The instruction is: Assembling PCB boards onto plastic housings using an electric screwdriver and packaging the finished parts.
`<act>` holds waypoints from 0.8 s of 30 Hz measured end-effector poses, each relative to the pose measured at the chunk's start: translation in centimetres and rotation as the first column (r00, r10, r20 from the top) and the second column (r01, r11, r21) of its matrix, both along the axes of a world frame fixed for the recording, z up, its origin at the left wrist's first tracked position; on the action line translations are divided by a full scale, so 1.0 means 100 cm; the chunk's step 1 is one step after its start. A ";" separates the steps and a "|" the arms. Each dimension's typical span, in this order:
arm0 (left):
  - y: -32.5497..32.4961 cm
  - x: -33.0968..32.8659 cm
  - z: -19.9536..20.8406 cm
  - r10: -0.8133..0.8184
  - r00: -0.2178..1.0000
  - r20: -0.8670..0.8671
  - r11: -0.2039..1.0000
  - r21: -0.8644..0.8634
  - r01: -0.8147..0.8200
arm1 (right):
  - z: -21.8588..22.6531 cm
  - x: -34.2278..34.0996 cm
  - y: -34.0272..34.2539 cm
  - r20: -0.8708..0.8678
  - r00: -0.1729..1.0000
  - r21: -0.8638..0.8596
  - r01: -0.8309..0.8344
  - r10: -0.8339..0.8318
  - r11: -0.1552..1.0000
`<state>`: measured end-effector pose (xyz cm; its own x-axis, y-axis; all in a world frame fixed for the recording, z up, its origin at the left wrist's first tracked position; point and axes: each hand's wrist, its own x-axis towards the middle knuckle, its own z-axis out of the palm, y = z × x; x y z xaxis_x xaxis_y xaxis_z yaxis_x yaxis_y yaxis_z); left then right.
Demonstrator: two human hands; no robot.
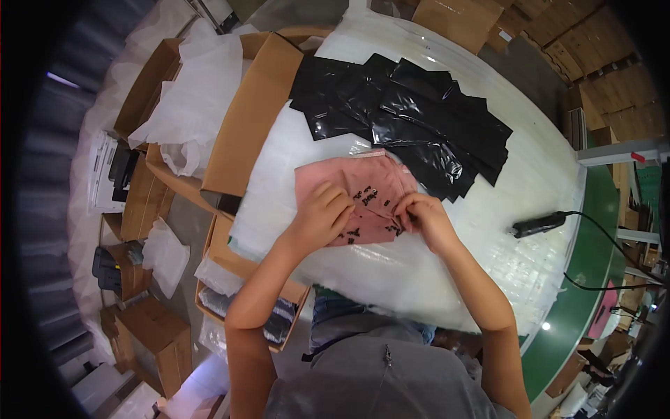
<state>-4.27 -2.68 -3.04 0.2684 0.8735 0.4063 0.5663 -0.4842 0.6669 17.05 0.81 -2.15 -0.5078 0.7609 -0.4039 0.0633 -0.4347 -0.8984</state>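
Observation:
A folded pink garment [373, 178] with dark printed lettering lies in front of me on the white-wrapped table. My left hand [322, 215] rests on its left part, with the fingers curled down into the cloth. At the garment's right edge, my right hand [422, 215] pinches the fabric between thumb and fingers. The fingertips of both hands are partly hidden. Just beyond the garment, several glossy black plastic bags [419, 115] lie fanned out and overlapping.
An open cardboard box [255, 115] with white wrapping sheets [199, 91] stands left of the bags. To the right lies a black corded handheld device [539, 225]. Below the table's left edge is a carton of plastic-wrapped items [279, 318]. Stacked cartons [607, 63] fill the far right.

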 end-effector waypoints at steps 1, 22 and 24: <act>-0.001 0.000 0.002 0.010 1.000 0.018 1.000 0.005 -0.011 | 0.002 -0.002 0.001 -0.016 0.998 -0.058 0.055 -0.056 0.997; 0.009 0.003 0.011 0.118 0.992 0.047 0.958 -0.270 -0.101 | 0.006 -0.036 -0.044 0.855 0.348 0.481 -0.254 -0.385 0.839; 0.010 0.006 0.011 0.138 0.989 0.054 0.962 -0.246 -0.121 | 0.003 -0.030 -0.043 0.862 0.333 0.476 -0.270 -0.383 0.837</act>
<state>-3.70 -1.67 -1.98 0.1251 0.9733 0.1926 0.5612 -0.2295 0.7952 14.03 -3.53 -1.82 -0.0093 0.9892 -0.1460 0.9500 -0.0369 -0.3102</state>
